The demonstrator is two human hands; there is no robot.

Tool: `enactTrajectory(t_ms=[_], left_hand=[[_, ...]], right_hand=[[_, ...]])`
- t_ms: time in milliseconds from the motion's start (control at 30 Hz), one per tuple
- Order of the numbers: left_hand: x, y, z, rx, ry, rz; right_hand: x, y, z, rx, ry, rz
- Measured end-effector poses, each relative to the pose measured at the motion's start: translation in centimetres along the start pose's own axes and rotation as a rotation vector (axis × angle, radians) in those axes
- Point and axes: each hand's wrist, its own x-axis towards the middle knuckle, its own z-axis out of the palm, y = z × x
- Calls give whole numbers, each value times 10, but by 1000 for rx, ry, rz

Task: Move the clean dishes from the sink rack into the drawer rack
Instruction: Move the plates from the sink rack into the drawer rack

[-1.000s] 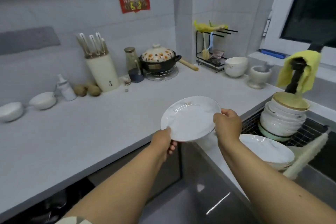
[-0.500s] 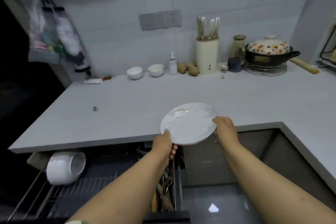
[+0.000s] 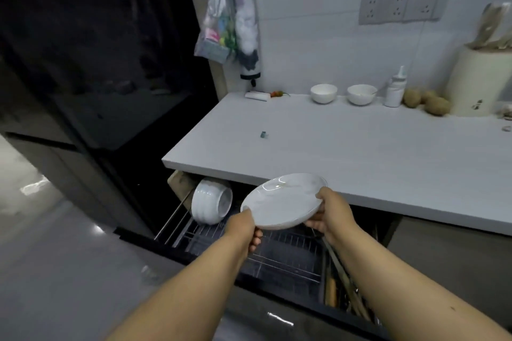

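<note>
We grip the white plate with both hands, left hand and right hand, tilted, seemingly to slot into the drawer rack.

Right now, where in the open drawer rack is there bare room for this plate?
The wire drawer rack is bare between the tipped white bowl at its back left and the utensil compartment on its right. That right strip is crowded. Both hands, left and right, hold the plate above the bare stretch.
</note>
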Motion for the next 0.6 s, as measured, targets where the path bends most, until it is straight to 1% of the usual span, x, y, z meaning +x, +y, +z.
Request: enactTrajectory(t_ms=[200,400,467,500,600], left_hand=[[25,-16,-62,-4,14,-60],[55,-25,-102,59,101,-66],[69,-25,-114,75,144,-27],[77,-24,-119,110,163,19],[96,-19,-134,338,186,180]], right_hand=[[11,28,58,-37,-75,118],[46,56,100,-53,-17,188],[62,67,112,-81,5,201],[72,72,117,-109,18,202],[100,88,131,-213,56,199]])
